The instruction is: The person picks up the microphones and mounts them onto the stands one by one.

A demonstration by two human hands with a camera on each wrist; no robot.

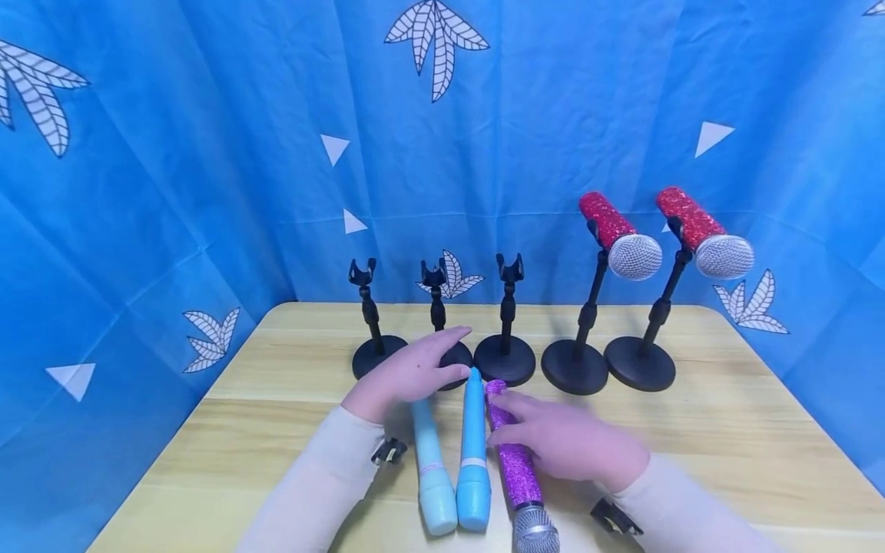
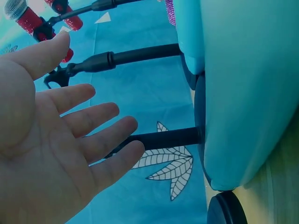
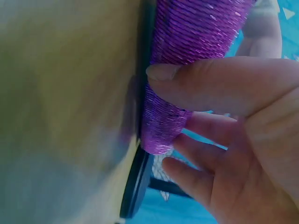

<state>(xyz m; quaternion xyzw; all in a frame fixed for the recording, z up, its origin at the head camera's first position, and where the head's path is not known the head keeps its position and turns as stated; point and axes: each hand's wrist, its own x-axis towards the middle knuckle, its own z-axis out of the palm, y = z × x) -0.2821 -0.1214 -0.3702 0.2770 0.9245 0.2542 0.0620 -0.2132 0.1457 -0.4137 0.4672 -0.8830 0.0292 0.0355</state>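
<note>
A person's two hands are working above a pale wooden desk (image 1: 242, 453). The left hand (image 1: 420, 370) is extending over the narrow end of a pale blue microphone (image 1: 433, 461); its fingers are lying apart and nearly straight, and it is holding nothing. The right hand (image 1: 570, 439) is gripping a glittering purple microphone (image 1: 523, 476), the thumb pressing along one side and the fingers reaching round the other. The purple microphone is pointing its silver mesh head towards the person and its tail towards the stands; whether it is resting fully on the desk cannot be told. A brighter blue microphone (image 1: 474, 442) is lying between the other two, its narrow end pointing the same way. Behind them, a left stand (image 1: 370, 313), a second stand (image 1: 437, 309) and a third stand (image 1: 508, 309) are holding their forked clips upward. To the right, two further stands are supporting a red microphone (image 1: 611, 223) and another red microphone (image 1: 694, 220), both tilting mesh-down. A blue curtain (image 1: 276, 115) is hanging behind.
</note>
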